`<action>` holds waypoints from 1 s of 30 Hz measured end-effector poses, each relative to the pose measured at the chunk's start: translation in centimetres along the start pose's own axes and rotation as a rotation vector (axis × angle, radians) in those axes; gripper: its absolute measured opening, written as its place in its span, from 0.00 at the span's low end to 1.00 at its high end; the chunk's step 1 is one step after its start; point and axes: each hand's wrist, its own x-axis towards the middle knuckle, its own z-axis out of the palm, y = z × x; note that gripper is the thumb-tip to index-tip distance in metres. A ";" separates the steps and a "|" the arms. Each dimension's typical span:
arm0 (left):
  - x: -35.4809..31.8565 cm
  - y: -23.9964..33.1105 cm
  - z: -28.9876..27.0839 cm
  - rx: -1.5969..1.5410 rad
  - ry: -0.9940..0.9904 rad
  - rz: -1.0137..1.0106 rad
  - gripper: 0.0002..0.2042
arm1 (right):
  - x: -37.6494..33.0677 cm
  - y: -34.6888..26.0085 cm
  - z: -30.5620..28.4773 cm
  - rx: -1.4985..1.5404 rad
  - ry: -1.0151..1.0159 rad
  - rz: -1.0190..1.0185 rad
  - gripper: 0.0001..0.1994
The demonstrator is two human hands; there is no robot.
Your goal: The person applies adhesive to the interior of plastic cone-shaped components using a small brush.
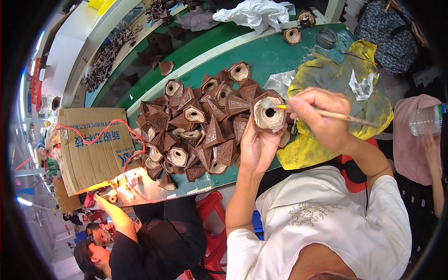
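My left hand (259,150) holds up a brown faceted cone-like piece (271,123), its cream-coloured hollow side and dark round hole facing me. In my right hand (323,112) is a paintbrush (357,119), gripped by its wooden handle. Its pale bristles are at the rim of the piece's hole; I cannot tell whether they touch. A heap of similar brown pieces (212,128) lies just left of my left hand, some showing cream insides and holes.
A green table (261,51) carries a yellow stained sheet (303,151), a small round container (326,38) and white plastic (254,14). A cardboard box (93,149) with a red cord (88,141) stands left. People sit left and right; one holds a clear bottle (425,122).
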 end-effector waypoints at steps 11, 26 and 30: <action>0.1 0.0 -0.2 -0.025 0.014 -0.026 0.17 | 0.3 0.0 0.5 0.039 -0.048 -0.010 0.03; 5.3 8.0 5.3 0.203 0.033 -0.036 0.18 | 15.4 8.0 -4.3 -0.496 -0.105 -0.240 0.10; 13.7 10.9 5.3 0.442 0.325 -0.011 0.14 | 22.4 16.6 -1.6 -0.934 -0.279 -0.368 0.30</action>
